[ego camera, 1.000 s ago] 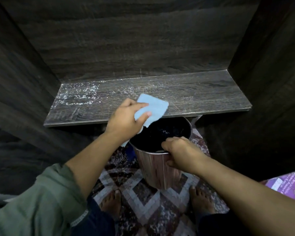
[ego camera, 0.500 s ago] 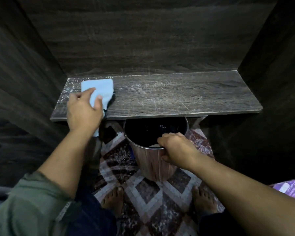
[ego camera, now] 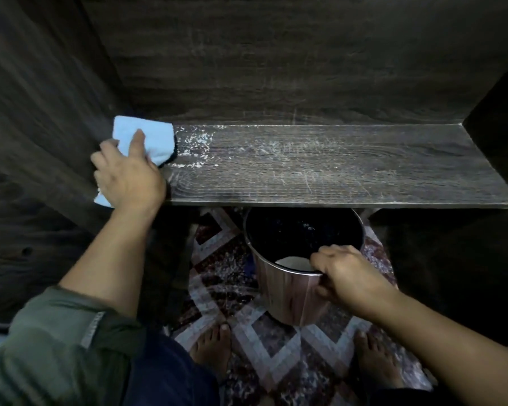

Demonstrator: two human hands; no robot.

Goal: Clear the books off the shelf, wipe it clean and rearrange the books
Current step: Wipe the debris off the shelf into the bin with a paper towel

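A light blue folded cloth (ego camera: 148,139) is pressed flat onto the left end of a dark wood-grain shelf board (ego camera: 349,174), in the upper left of the frame, close against the cabinet's side wall. It is held down by the left hand (ego camera: 129,178), whose fingers are laid out straight over it and not curled round it. A corner of the cloth shows below the hand at the board's front edge. White dusty specks (ego camera: 197,145) are scattered on the board just right of the cloth, and fainter scratches are spread toward the centre.

Below the board's front edge, at lower centre, a shiny cylindrical metal bin (ego camera: 288,294) with a dark inside is gripped at its near rim by the right hand (ego camera: 348,275), fingers curled over the rim. A diamond-patterned rug (ego camera: 214,276) and bare feet (ego camera: 213,347) are seen beneath. A green sleeve (ego camera: 50,353) is seen at the lower left.
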